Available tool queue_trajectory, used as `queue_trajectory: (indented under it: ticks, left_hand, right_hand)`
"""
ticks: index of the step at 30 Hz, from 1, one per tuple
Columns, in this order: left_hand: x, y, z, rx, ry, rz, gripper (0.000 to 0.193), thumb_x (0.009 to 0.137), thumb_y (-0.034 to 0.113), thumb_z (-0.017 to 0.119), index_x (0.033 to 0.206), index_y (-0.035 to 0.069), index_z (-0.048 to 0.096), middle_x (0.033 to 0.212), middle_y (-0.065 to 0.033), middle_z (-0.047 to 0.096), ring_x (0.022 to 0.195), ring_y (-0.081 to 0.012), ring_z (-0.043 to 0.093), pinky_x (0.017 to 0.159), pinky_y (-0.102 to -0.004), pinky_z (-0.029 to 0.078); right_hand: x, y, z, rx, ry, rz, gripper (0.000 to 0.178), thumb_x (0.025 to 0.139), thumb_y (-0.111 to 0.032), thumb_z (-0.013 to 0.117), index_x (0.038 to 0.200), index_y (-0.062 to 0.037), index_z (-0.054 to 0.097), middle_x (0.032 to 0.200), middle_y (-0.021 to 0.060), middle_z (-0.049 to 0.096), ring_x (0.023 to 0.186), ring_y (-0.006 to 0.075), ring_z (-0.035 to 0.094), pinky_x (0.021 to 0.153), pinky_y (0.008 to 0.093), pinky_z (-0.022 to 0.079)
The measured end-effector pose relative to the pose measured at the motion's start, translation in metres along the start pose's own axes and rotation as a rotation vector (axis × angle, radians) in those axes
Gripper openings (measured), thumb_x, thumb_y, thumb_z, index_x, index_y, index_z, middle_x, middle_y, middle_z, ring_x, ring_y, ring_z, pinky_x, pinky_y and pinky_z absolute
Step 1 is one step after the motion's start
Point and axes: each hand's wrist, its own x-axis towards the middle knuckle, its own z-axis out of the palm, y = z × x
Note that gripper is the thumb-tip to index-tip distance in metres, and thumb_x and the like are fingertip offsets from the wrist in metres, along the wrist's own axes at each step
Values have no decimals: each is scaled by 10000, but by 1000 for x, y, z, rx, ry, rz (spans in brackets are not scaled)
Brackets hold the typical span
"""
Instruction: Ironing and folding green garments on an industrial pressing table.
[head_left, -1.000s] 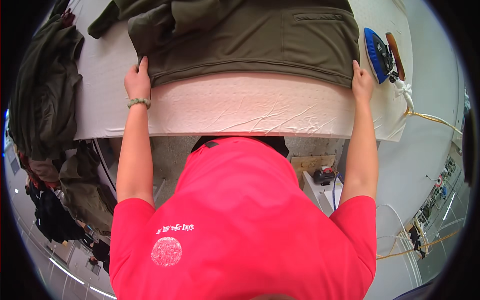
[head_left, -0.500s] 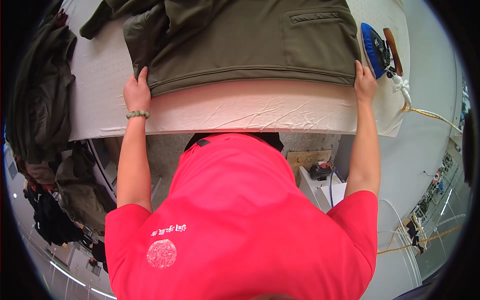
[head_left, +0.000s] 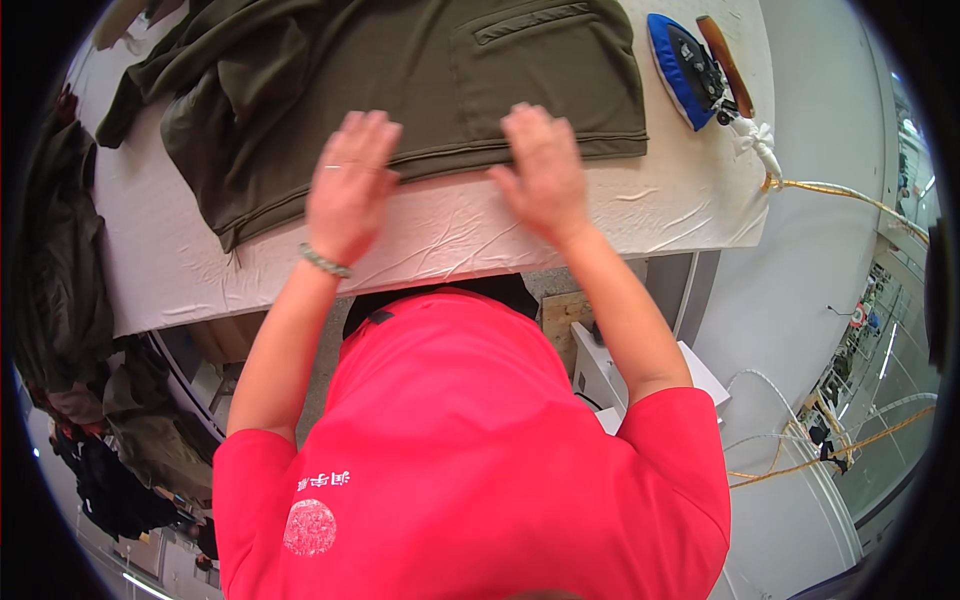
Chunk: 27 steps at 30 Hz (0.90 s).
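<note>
An olive-green garment (head_left: 400,70) lies spread on the pale padded ironing table (head_left: 460,240), its hem toward me and a zipped pocket on its right part. Over the hem, left of the middle, my left hand (head_left: 350,185) is flat with fingers stretched out; a green bead bracelet circles that wrist. My right hand (head_left: 545,170) lies on the hem right of the middle, fingers extended and thumb apart. Neither hand grips anything. To the right of the garment rests an iron (head_left: 695,75) with a blue sole cover and a brown handle.
Dark green garments (head_left: 60,260) hang over the table's left end. From the iron, a cord (head_left: 830,190) with white wrapping runs off the right edge toward a grey wall (head_left: 820,260). A white box-shaped unit (head_left: 600,365) stands below the table, near my right arm.
Both hands have let go of the hem's two corners and come inward onto the garment with fingers stretched. My view has shifted, so garment and iron appear farther left.
</note>
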Motion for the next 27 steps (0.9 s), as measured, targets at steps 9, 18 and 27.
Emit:
queue_trajectory:
  ticks: [9, 18, 27]
  left_hand:
    - [9, 58, 48, 149, -214, -57, 711, 935, 438, 622, 1554, 153, 421, 1653, -82, 321, 1542, -284, 254, 1263, -475, 169]
    - [121, 188, 165, 68, -290, 150, 763, 972, 520, 553, 1566, 78, 366, 1665, -60, 299, 1555, -239, 215, 1275, -464, 128]
    - [65, 141, 114, 104, -234, -26, 703, 970, 439, 586, 1561, 113, 389, 1660, -55, 316, 1552, -222, 236, 1270, -462, 142]
  right_hand:
    - [-77, 130, -68, -248, -102, 257, 713, 969, -378, 653, 1554, -70, 385, 1614, 166, 366, 1499, 339, 333, 1228, 530, 211]
    - [50, 243, -135, -465, 218, 223, 549, 963, -370, 671, 1406, -76, 535, 1356, 166, 599, 1254, 394, 559, 1021, 469, 467]
    - [7, 224, -171, -335, -326, 470, 456, 967, -411, 622, 1289, -87, 618, 1069, 153, 699, 988, 377, 674, 837, 467, 527]
